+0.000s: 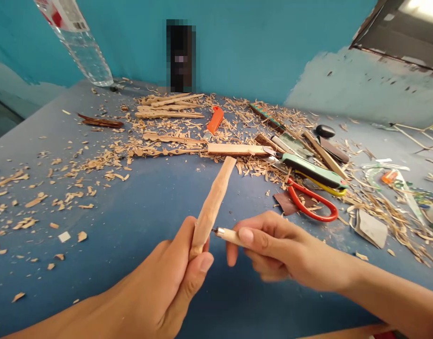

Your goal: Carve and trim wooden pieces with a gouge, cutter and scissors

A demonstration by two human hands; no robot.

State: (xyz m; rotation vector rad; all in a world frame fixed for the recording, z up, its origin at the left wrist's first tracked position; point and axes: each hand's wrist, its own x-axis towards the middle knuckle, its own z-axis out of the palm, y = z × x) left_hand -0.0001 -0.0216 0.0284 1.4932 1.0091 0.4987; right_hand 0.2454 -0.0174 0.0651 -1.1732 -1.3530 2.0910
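A carved wooden stick [216, 197] slants up and away in the middle of the view, its lower end gripped by my left hand [177, 278]. The fingers of that hand wrap round the wood, thumb on the near side. My right hand [276, 245] pinches the pale handle of a small carving tool [232, 236] between thumb and fingers. The tool's dark metal tip points left, right beside the stick's lower part; whether it touches the wood I cannot tell.
Wood shavings [100, 162] litter the blue table [149, 188]. Behind lie carved sticks [170, 113], an orange-handled knife [215, 120], a wooden strip [237, 149], a green-black cutter [313, 170] and red-handled scissors [317, 212]. A plastic bottle [85, 52] stands back left.
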